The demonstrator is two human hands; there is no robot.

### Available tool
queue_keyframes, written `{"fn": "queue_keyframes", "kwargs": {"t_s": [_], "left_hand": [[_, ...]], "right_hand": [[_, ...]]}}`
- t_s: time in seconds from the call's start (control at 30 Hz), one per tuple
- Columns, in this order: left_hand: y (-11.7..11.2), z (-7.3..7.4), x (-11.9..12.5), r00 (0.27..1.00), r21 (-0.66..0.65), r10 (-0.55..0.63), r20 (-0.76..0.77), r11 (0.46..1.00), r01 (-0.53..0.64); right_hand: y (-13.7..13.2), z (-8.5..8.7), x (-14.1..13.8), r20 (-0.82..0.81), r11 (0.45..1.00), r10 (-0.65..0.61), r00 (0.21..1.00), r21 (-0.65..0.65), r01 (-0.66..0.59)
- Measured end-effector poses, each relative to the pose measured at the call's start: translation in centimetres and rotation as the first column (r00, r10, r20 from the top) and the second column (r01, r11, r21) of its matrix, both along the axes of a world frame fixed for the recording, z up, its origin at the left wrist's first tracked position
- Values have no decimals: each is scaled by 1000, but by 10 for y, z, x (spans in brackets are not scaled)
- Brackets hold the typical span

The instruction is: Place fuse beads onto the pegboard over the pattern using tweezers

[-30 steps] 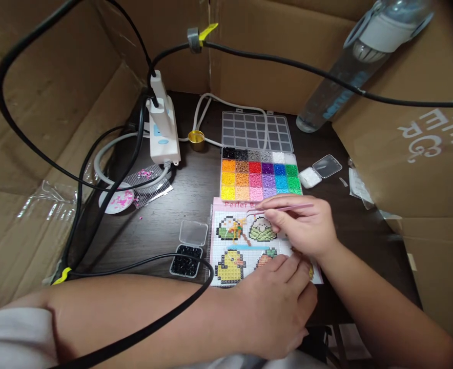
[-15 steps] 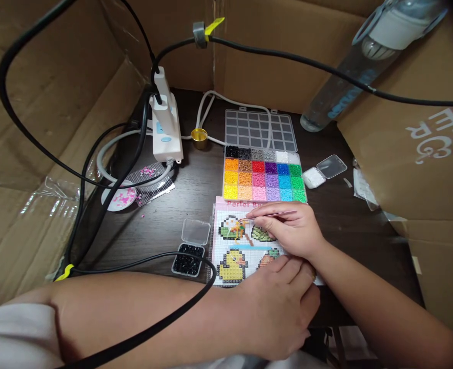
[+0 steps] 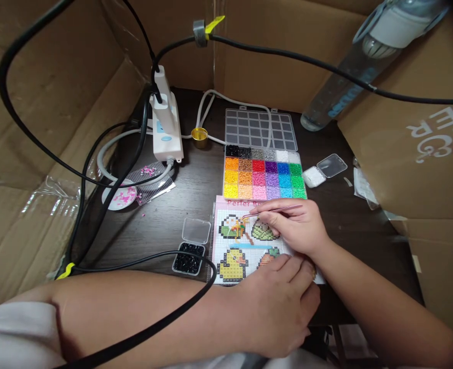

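Observation:
My right hand (image 3: 299,228) pinches pink tweezers (image 3: 272,211), whose tip rests over the orange spot of the upper left picture on the bead pattern sheet (image 3: 242,241). My left hand (image 3: 280,307) lies on the sheet's lower right corner, fingers curled down and holding it flat. Just beyond the sheet stands an open bead box (image 3: 265,177) with several compartments of coloured beads, its clear lid (image 3: 260,129) folded back. A small open case of black beads (image 3: 188,261) sits left of the sheet.
Cardboard walls (image 3: 53,102) enclose the dark table. A white power strip (image 3: 165,123) with black and white cables, a gold cap (image 3: 199,136), a round dish of pink beads (image 3: 119,197), a small case of white beads (image 3: 314,177) and a leaning clear bottle (image 3: 349,66) stand around.
My right hand moved the tweezers left from over the bead box edge to the upper left picture, then held there. My left hand stayed on the sheet.

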State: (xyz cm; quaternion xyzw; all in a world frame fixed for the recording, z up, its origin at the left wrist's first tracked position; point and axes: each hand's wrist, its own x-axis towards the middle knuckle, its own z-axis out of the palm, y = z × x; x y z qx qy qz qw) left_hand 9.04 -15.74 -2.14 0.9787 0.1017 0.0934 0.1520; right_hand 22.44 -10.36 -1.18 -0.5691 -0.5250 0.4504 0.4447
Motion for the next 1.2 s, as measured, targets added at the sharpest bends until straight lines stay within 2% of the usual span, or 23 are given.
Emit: {"fn": "queue_keyframes", "kwargs": {"t_s": [0.07,0.17,0.3,0.47,0.73,0.9,1.2], "left_hand": [[0,0,-1,1000,19,-2,-6,1000,2],[0,1,-1,1000,39,-9,-14,999,9],[1,1,-1,1000,38,-11,-17,999,12],[0,0,-1,1000,32,1,-23,999,0],[0,1,0,1000,-2,-2,-3,1000,2],[0,-1,0,1000,-6,1,6,1000,-1],[-1,0,1,1000,2,-1,8,1000,1]], "right_hand": [[-1,2,11,-20,999,-20,1000,-33,19],[-3,7,31,-2,999,-35,999,-9,35],[-5,15,45,158,995,-52,986,92,38],[-2,17,30,179,967,-124,976,244,78],[2,2,-5,139,973,53,989,216,-83],[1,-3,-6,131,974,70,989,205,-96],[2,-3,-8,132,975,95,987,189,-119]]}}
